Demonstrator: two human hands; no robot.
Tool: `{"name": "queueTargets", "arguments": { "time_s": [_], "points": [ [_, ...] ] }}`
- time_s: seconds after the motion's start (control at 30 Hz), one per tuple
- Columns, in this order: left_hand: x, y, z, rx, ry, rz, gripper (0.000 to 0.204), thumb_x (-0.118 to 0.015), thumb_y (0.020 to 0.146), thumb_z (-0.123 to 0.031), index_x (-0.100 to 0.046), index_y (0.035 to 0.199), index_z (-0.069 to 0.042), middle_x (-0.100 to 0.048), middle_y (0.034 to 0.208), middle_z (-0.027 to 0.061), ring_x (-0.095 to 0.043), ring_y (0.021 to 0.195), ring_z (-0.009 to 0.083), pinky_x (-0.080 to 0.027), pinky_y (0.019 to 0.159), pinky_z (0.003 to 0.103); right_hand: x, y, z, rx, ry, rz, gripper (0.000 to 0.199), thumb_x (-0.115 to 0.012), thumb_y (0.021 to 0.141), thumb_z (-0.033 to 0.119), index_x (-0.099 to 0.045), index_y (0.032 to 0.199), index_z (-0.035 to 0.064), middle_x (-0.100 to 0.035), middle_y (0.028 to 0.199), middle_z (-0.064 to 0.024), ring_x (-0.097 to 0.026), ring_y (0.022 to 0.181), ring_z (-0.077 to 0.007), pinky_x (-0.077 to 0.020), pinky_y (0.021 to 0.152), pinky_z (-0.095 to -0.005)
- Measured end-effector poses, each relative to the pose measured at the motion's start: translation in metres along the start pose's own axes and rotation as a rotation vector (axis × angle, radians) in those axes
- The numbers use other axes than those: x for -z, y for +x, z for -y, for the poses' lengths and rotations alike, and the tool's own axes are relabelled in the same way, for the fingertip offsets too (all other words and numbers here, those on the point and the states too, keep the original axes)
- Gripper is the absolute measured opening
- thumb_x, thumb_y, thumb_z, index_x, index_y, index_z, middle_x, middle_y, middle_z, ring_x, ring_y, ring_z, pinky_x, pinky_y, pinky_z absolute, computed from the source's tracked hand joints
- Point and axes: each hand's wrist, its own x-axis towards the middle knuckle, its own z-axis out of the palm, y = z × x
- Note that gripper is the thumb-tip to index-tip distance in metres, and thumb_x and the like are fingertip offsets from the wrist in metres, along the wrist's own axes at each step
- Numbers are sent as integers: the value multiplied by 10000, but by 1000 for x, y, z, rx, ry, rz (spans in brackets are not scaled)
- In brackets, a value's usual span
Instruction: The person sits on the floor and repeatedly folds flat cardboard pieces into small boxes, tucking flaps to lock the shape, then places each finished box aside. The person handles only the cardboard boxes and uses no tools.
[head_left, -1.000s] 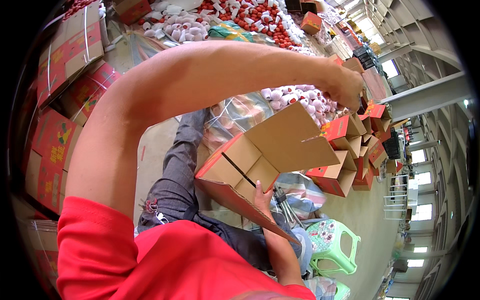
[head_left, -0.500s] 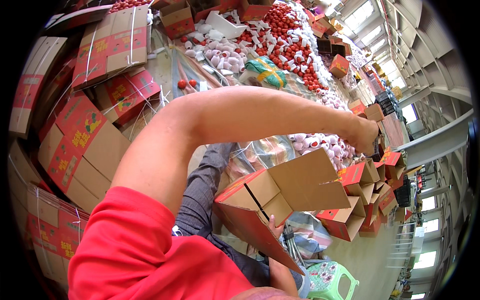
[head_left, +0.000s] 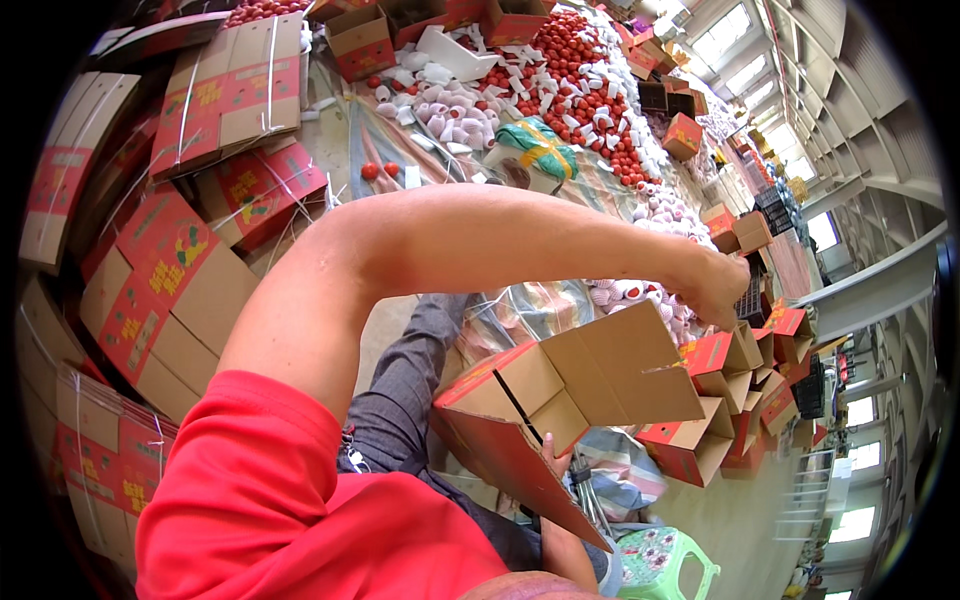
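My bare left arm stretches from its red sleeve across the view. The left hand [head_left: 718, 290] is bent down at the wrist over the far right side, nearest to several small open boxes; its fingers are mostly hidden, and whatever they may hold does not show. An open red and brown cardboard box [head_left: 515, 395] stands tilted beside my legs, one large flap raised to the right. A dark strip runs along its inside. My right hand [head_left: 553, 456] grips the box's near wall, with fingers showing over the inner side; the rest of that hand is hidden behind the cardboard.
Tied stacks of flattened cartons [head_left: 190, 270] fill the left. Ahead lie heaps of red round produce [head_left: 585, 85] and white foam nets [head_left: 455, 110] on striped sheeting. Open cartons [head_left: 705, 430] crowd the right. A green stool [head_left: 665, 562] stands at lower right.
My left hand has drawn slightly back toward the left and lower. The right hand keeps its grip on the box, and the whole scene has shifted slightly with the view.
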Motion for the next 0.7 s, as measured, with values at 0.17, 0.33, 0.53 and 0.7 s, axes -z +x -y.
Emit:
{"name": "queueTargets", "arguments": {
  "time_s": [0.17, 0.33, 0.53, 0.7],
  "points": [
    [10, 3, -1, 4, 19, -10, 672, -704, 900, -290, -398, 1273, 177, -767, 857, 135, -702, 616, 234, -526, 481, 364, 2, 2, -7, 14, 4, -7, 672, -729, 990, 250, -418, 1492, -69, -587, 1392, -189, -562, 1263, -279, -422, 1109, -403],
    [6, 3, 2, 3, 38, -62, 643, -709, 908, -287, -410, 1260, 161, -772, 883, 145, -731, 687, 258, -552, 516, 378, 1, 2, 1, 3, -25, 1, 671, -727, 991, 248, -420, 1495, -71, -582, 1402, -196, -563, 1266, -284, -419, 1115, -403],
    [-2, 3, 2, -14, -40, -101, 688, -729, 897, -292, -406, 1286, 175, -762, 908, 188, -750, 757, 287, -580, 567, 394, 10, -8, 2, 3, -31, 7, 659, -721, 995, 262, -432, 1487, -66, -579, 1409, -195, -563, 1268, -283, -425, 1107, -403],
    [7, 3, -9, -4, -20, -42, 722, -778, 845, -347, -492, 1242, 185, -746, 881, 210, -755, 768, 290, -590, 606, 415, 8, 5, 6, 14, -93, -25, 660, -717, 1002, 280, -433, 1495, -53, -572, 1419, -189, -556, 1286, -278, -418, 1116, -400]
  ]
}}
